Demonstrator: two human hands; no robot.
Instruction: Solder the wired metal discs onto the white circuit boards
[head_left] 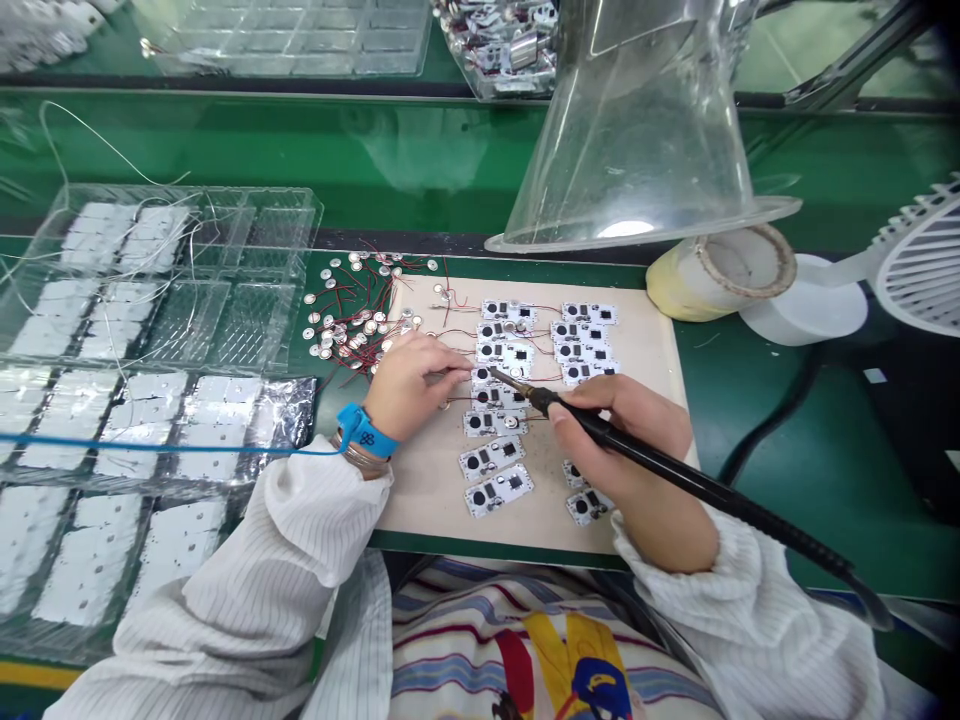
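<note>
My right hand grips a black soldering iron, its metal tip slanting onto a small white circuit board in the left column. Close beside that tip, the thumb and index finger of my left hand are pinched together at the board's left edge. What they pinch is too small to make out; thin red wires run nearby. More white circuit boards lie in two columns on a beige work mat. Left of the mat is a loose pile of small round discs with red wires.
Clear plastic trays of white boards fill the left side. A blue wrist-strap cord crosses over them. A clear fume hood hangs above the mat's back edge. At right stand a yellowish round container and a white fan.
</note>
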